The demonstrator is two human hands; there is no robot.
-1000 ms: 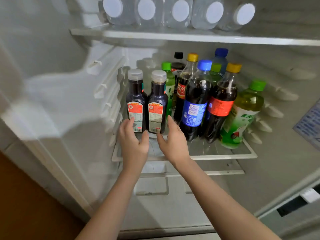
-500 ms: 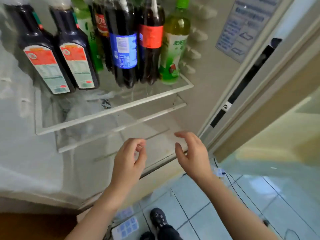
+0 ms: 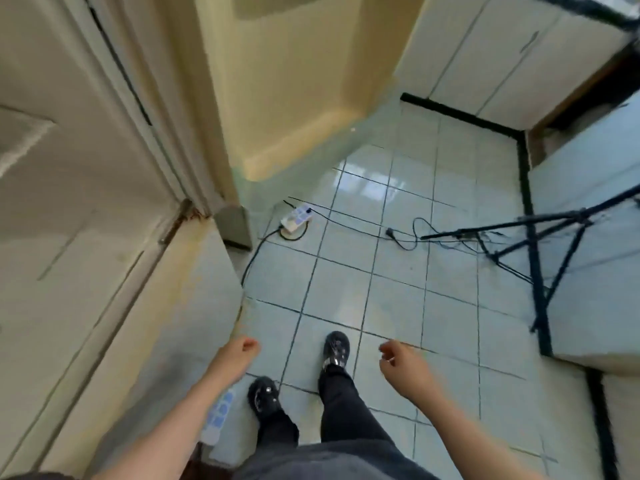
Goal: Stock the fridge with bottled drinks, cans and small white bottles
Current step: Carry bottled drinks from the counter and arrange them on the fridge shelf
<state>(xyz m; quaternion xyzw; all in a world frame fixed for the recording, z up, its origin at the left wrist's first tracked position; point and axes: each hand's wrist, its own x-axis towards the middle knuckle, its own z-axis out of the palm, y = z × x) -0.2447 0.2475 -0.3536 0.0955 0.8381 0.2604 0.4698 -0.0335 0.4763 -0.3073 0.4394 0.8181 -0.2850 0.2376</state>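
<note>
Both forearms are bare from the lower edge of the frame up to the hands; no sleeves, watch or rings are visible. The left hand point(image 3: 239, 351) appears lower centre-left, the right hand point(image 3: 401, 360) lower centre-right. Dark, full-length trousers point(image 3: 343, 414) cover both legs at lower centre. Black, rounded-toe shoes point(image 3: 335, 348) carry small light studs or highlights on the uppers. A dark grey garment hem point(image 3: 311, 460) spans the bottom centre edge.
</note>
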